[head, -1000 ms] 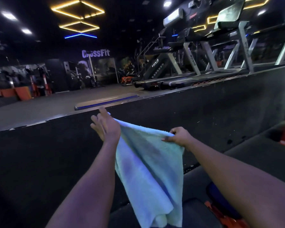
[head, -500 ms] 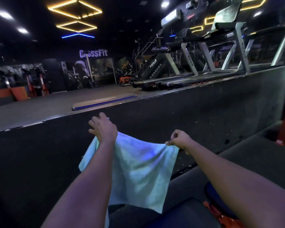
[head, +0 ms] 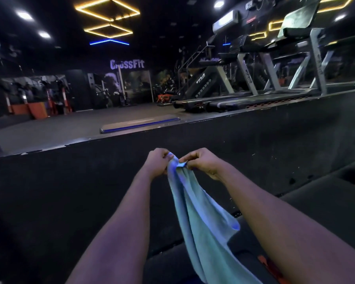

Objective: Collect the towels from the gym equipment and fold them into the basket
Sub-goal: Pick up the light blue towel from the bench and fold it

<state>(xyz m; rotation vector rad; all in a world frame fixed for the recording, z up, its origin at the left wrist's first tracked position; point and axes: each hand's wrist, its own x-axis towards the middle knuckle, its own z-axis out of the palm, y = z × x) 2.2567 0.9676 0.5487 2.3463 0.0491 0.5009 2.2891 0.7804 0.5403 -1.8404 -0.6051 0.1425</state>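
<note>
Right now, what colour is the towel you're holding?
Light blue-green, plain with no pattern. The towel hangs from both hands in the head view.

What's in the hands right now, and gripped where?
A light blue towel, pinched at its top edge by both the left hand and right hand, close together; the rest hangs down.

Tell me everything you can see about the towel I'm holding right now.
The towel is pale blue-green, looks like soft terry cloth, and appears plain. Its top corners are brought together, pinched between the left hand and the right hand held close in front of the dark wall. The rest hangs down folded in half lengthwise, draping in loose creases between the forearms, with its lower end running out of view. Nothing else visibly touches it.
</note>
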